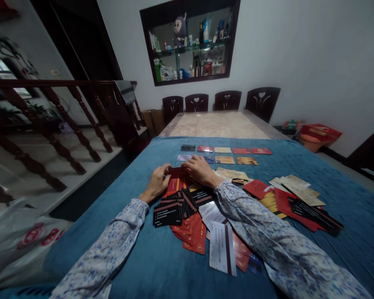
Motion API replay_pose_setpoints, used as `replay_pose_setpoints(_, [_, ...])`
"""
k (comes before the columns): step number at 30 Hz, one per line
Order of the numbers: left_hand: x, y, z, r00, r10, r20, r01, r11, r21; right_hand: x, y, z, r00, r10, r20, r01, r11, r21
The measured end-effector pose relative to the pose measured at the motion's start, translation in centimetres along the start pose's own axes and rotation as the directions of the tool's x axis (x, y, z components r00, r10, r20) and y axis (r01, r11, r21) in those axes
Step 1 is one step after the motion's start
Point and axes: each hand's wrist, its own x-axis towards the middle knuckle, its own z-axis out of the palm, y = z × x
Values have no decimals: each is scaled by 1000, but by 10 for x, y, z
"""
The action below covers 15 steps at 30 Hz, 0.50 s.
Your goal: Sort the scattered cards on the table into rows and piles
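Observation:
Both my hands hold a dark red card (175, 171) between them, just above the far end of a loose pile. My left hand (156, 182) pinches its left end with thumb and fingers. On its right end the fingers of my right hand (202, 171) are closed. Below the hands spread black striped cards (168, 212), red cards (195, 237) and silver-white cards (222, 245), overlapping each other. Beyond the hands, several cards lie apart in two rows, among them a black card (188, 148) and a gold card (247, 161). My right hand partly covers the nearer row.
A blue cloth (118, 224) covers the near part of the table. Another heap of mixed cards (294, 195) lies right of my right forearm. Dark chairs (227, 101) stand at the far end. A white plastic bag (28, 245) sits at the left, near a wooden railing (77, 137).

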Motion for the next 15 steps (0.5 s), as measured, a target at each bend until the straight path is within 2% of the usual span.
replay_pose_setpoints(8, [0,-6,7,999,-27,30,28,999,-45,-2,-10,-15,981,92,170,-87,995,-39])
replay_pose_setpoints(15, [0,-9,9,999,-23,45,26,998,-63,0,-13,-17,953,124,275,-127,992,-5])
